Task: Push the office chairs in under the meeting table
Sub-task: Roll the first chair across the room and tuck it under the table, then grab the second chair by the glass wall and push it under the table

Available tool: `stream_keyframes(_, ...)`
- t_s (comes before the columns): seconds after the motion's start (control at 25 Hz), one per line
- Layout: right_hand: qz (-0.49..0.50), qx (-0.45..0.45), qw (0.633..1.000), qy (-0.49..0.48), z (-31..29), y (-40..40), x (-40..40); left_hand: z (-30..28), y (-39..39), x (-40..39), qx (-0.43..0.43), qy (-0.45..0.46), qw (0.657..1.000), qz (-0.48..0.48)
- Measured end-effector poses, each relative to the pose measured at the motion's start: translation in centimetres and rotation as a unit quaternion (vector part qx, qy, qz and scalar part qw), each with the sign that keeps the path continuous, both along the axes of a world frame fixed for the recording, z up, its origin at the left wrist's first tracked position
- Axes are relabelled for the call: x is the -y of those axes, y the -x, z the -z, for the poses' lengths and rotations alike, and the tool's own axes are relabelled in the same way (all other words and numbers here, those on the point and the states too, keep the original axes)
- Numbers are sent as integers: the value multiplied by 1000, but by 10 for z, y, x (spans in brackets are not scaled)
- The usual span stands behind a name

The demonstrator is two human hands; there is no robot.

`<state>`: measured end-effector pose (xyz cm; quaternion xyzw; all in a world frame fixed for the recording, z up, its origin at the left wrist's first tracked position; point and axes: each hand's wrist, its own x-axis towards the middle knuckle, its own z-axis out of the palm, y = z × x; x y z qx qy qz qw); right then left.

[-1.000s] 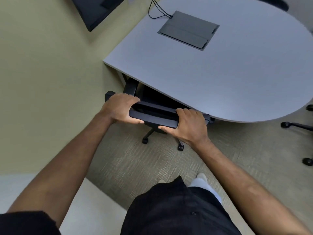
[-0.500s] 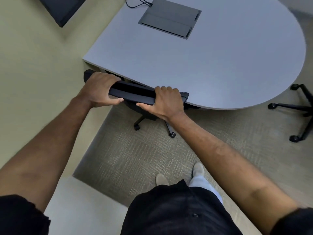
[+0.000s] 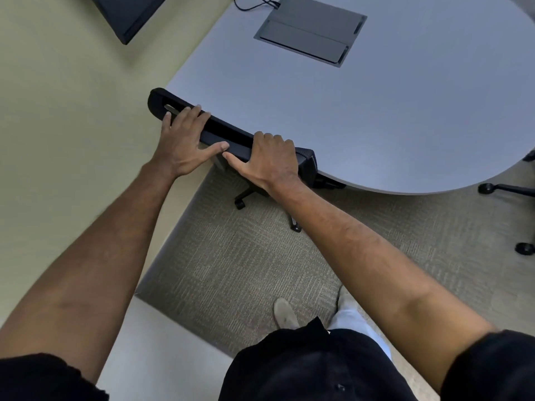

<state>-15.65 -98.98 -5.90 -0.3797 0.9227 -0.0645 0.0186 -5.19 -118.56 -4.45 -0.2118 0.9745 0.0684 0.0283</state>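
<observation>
Chair: the black office chair (image 3: 231, 134) sits tucked at the near edge of the meeting table (image 3: 376, 111), its backrest top touching the rim and its seat hidden beneath.
Left hand: your left hand (image 3: 185, 140) lies flat on the backrest top, fingers spread, thumb stretched out along the near side (resting, not clutching).
Right hand: your right hand (image 3: 272, 160) curls over the backrest, fingers hooked across the top, thumb extended toward the left one.
Edges: the tabletop's straight left corner meets the wall (image 3: 72, 111); the rounded rim sweeps away to your right.
Room to move: open carpet (image 3: 246, 261) lies between your shoes and the chair's casters; a second chair base (image 3: 506, 189) stands at the far right, well apart.
Writing: no readable labels; the table's cable box (image 3: 309, 30) looks plain.
</observation>
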Motion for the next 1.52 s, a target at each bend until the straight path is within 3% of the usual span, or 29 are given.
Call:
stream_keyframes(0.44,-34,-16,999,11,1,1,-6,4,-4,-7,2,1,1000,-1)
stream_keyframes(0.76,-134,49,978,151,8,17,-70,10,-7,-55,-22,6,999,-32)
stream_keyframes(1.08,65,108,984,127,55,37,-258,8,53,-172,-78,-16,995,52)
stream_keyframes(1.52,269,134,953,22,76,78,-551,45,204,-442,2,-36,959,280)
